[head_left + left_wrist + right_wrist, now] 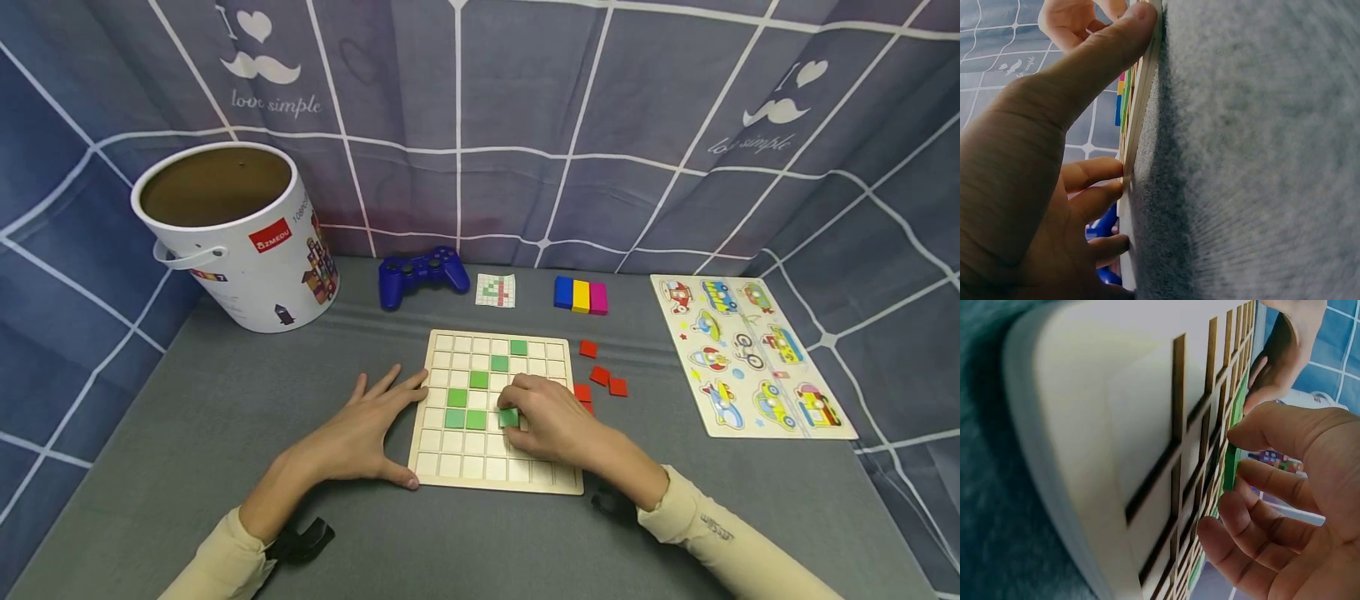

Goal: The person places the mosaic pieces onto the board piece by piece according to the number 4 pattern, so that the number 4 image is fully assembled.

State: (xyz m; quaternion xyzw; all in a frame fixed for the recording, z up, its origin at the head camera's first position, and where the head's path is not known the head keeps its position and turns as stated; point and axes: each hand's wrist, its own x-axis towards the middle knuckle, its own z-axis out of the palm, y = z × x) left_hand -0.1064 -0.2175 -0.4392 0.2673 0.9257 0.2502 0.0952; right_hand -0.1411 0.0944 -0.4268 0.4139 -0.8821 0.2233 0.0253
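Cream sleeves (720, 533) lead to two hands above a grey cloth (187, 400). The left hand (356, 437) lies loose, fingers spread, thumb at the near left corner of a wooden board (501, 486), fingertips against its left edge. The right hand (555, 421) pinches a green tile (508, 417) between thumb and finger, over the board, to the right of two set green tiles (476, 419) in one row; four more climb towards the far right. Red tiles (600, 375) lie by the board's right edge, some partly hidden. Beyond are a puzzle (765, 390) at right, three coloured blocks (581, 295), a patterned card (495, 291), a blue controller (424, 277), a white bucket (243, 287) at left, and a checked curtain (517, 92).
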